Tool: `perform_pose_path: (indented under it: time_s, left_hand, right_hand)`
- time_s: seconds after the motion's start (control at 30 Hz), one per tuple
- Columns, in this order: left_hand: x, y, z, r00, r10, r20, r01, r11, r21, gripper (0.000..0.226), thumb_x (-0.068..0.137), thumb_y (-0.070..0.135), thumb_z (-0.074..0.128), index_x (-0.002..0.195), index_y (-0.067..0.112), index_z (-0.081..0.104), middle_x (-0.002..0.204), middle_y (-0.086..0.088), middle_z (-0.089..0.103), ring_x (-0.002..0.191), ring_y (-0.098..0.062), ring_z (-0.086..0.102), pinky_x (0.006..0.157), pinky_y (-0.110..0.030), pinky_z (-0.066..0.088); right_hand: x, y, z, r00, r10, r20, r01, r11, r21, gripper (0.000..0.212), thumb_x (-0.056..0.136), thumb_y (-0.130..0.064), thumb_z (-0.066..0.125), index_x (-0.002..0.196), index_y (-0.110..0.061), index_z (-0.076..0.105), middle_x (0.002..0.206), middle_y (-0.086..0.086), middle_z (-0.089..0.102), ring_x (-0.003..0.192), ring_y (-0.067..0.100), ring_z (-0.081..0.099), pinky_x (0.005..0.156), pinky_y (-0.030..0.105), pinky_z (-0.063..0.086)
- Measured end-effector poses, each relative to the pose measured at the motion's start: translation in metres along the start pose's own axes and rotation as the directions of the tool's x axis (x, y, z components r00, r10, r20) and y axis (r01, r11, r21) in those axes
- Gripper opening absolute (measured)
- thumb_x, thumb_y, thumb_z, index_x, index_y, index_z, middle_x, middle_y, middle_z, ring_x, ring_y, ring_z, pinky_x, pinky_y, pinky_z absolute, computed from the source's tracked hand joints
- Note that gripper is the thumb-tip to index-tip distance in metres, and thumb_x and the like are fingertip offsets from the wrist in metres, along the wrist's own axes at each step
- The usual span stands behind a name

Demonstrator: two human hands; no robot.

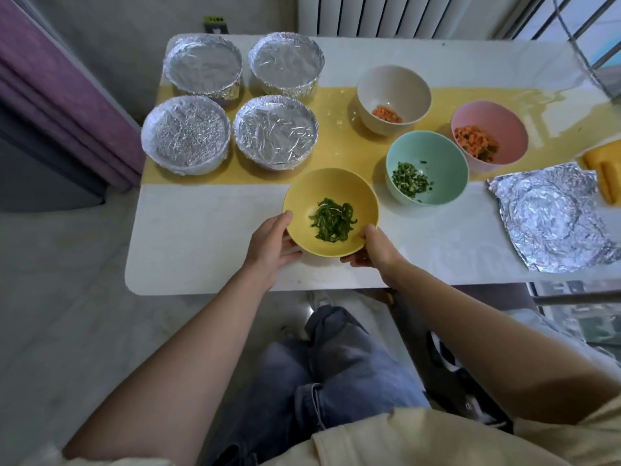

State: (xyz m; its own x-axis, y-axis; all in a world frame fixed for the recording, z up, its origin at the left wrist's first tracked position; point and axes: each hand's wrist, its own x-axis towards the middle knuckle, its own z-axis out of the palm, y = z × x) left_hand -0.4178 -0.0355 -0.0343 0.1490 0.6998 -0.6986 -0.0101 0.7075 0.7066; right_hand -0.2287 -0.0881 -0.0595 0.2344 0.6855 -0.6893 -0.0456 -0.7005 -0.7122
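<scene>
— Where does the bowl of pepper strips (331,186) stand?
— On the table (201,230), near its front edge, between my left hand (272,243) and my right hand (373,250).
— And behind it?
— Behind-left are the foil-covered dishes (275,132), two by two. Behind-right is the bowl of chopped pepper (437,153), and behind that one the two carrot bowls (497,119). The foil sheet (551,216) lies far right.

You have a round yellow bowl (331,186): smooth, matt, plastic-looking. Four round foil-wrapped dishes (275,129): bright metal skin, crinkled. Loose sheet of silver foil (551,223): creased, shiny. White tabletop (201,230): smooth, glossy.
</scene>
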Motion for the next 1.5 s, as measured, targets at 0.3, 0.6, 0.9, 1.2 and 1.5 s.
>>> perform_pose_path:
  time_s: [0.3, 0.6, 0.9, 1.2, 1.5]
  left_hand:
    - [0.000, -0.016, 0.010, 0.995, 0.046, -0.084, -0.036, 0.993, 0.112, 0.036, 0.096, 0.000, 0.050, 0.131, 0.008, 0.054, 0.124, -0.017, 0.062, 0.109, -0.032, 0.064, 0.076, -0.031, 0.056]
    - [0.006, 0.000, 0.029, 0.875, 0.290, -0.387, -0.079, 0.876, 0.477, 0.028, 0.088, 0.016, 0.054, 0.114, 0.015, 0.062, 0.110, -0.003, 0.062, 0.099, -0.023, 0.060, 0.089, -0.032, 0.047]
    - [0.012, 0.016, 0.156, 0.905, 0.407, -0.124, -0.345, 0.872, 0.348, 0.024, 0.093, 0.004, 0.046, 0.095, 0.019, 0.064, 0.085, -0.002, 0.066, 0.065, -0.015, 0.057, 0.067, -0.032, 0.051]
    - [0.032, 0.010, 0.232, 0.905, 0.347, -0.245, -0.158, 0.811, 0.564, 0.035, 0.098, 0.013, 0.047, 0.132, 0.009, 0.052, 0.131, -0.006, 0.058, 0.118, -0.024, 0.054, 0.097, -0.035, 0.044]
    - [0.042, 0.005, 0.252, 0.928, 0.272, -0.255, -0.057, 0.778, 0.625, 0.047, 0.097, 0.019, 0.047, 0.142, 0.007, 0.039, 0.137, -0.012, 0.051, 0.120, -0.032, 0.053, 0.100, -0.045, 0.046]
  right_hand:
    - [0.000, 0.012, -0.009, 0.997, 0.077, 0.022, -0.078, 0.996, 0.035, 0.034, 0.104, -0.031, 0.031, 0.115, -0.007, 0.052, 0.096, 0.015, 0.069, 0.074, 0.019, 0.067, 0.071, 0.031, 0.055]
    - [0.015, 0.003, -0.044, 0.993, 0.043, 0.114, -0.038, 0.998, -0.043, 0.035, 0.102, -0.036, 0.041, 0.121, -0.010, 0.054, 0.100, 0.011, 0.065, 0.084, 0.021, 0.065, 0.086, 0.040, 0.055]
    - [0.029, -0.007, -0.157, 0.989, 0.123, 0.085, -0.136, 0.976, 0.169, 0.047, 0.100, -0.045, 0.044, 0.124, -0.005, 0.049, 0.109, 0.020, 0.069, 0.097, 0.033, 0.069, 0.082, 0.039, 0.056]
    - [0.067, -0.031, -0.206, 0.999, 0.035, -0.016, -0.029, 0.969, 0.245, 0.059, 0.097, -0.005, 0.049, 0.149, -0.019, 0.025, 0.127, 0.019, 0.055, 0.075, 0.026, 0.067, 0.069, 0.034, 0.060]
    - [0.058, -0.027, -0.238, 0.999, -0.043, 0.009, 0.043, 0.999, -0.032, 0.040, 0.092, 0.001, 0.044, 0.130, -0.009, 0.048, 0.086, 0.009, 0.063, 0.064, 0.022, 0.063, 0.062, 0.028, 0.059]
